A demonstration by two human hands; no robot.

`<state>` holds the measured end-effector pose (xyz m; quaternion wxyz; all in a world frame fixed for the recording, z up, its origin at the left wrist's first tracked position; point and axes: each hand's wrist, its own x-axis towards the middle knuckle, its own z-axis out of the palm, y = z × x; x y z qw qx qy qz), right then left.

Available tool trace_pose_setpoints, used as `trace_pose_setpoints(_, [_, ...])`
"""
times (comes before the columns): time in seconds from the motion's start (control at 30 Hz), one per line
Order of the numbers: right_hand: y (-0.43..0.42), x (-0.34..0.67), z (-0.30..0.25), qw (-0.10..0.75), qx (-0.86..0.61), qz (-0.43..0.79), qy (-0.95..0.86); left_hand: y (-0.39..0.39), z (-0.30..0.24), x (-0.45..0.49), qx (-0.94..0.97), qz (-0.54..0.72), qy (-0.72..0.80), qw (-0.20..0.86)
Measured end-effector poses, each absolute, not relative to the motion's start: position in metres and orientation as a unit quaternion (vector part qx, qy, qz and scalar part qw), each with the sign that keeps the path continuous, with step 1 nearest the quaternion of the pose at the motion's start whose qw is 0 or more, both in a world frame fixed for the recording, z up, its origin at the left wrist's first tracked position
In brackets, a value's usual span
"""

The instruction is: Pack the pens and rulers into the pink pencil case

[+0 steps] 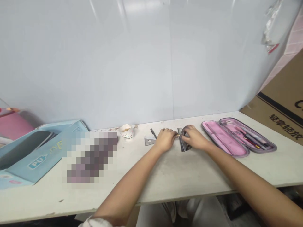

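Note:
Over the middle of the table, my left hand [165, 139] and my right hand [194, 137] come close together, fingers bent inward. Between them is a narrow dark strip with lighter lines [182, 145], long and straight like a ruler. My right fingers curl over its right side, with a dark patch beneath them. The closed left fingertips meet its left edge; whatever they pinch is too small to make out. Just left of my left hand lie a clear set square [149, 141] with a round hole and a black pen [153, 132].
To the right, a pink-lined pencil case [222, 138] lies unzipped with pens inside. A paper cup [127, 132] stands near the wall. Leftward are a blurred-out object [94, 157] and a light blue box [47, 157]. A large cardboard box [279, 104] stands beyond the right edge.

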<state>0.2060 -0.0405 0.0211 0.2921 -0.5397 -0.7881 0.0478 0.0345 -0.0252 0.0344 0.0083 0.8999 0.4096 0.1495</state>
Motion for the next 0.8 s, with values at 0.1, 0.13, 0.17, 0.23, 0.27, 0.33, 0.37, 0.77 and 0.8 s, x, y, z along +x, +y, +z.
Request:
trace_pose_setpoints(0.1, [-0.048,0.232,0.028,0.4,-0.558,0.09,-0.721,-0.026,0.038,0.069,0.878,0.224,0.404,0.127])
trace_pose_setpoints(0.13, [-0.05,0.239,0.029,0.435,-0.562,0.108,-0.695,-0.026,0.039,0.084,0.858,0.26,0.403,0.183])
trace_pose_setpoints(0.17, [-0.053,0.247,0.029,0.465,-0.564,0.117,-0.672,-0.027,0.039,0.1,0.83,0.302,0.401,0.243])
trace_pose_setpoints(0.23, [-0.06,0.262,0.028,0.504,-0.569,0.097,-0.642,-0.029,0.039,0.135,0.756,0.383,0.386,0.364])
trace_pose_setpoints(0.27, [-0.064,0.269,0.026,0.513,-0.575,0.068,-0.633,-0.031,0.038,0.153,0.713,0.415,0.373,0.424])
trace_pose_setpoints(0.33, [-0.073,0.286,0.022,0.517,-0.596,0.001,-0.614,-0.036,0.035,0.186,0.63,0.451,0.335,0.537])
trace_pose_setpoints(0.37, [-0.077,0.296,0.02,0.512,-0.61,-0.028,-0.604,-0.039,0.033,0.202,0.592,0.457,0.317,0.583])
trace_pose_setpoints(0.77, [-0.123,0.404,-0.005,0.194,-0.777,-0.192,-0.568,-0.064,0.013,0.282,0.817,0.279,0.343,0.37])
trace_pose_setpoints(0.8, [-0.124,0.408,-0.004,0.165,-0.781,-0.191,-0.571,-0.063,0.013,0.276,0.846,0.261,0.334,0.324])
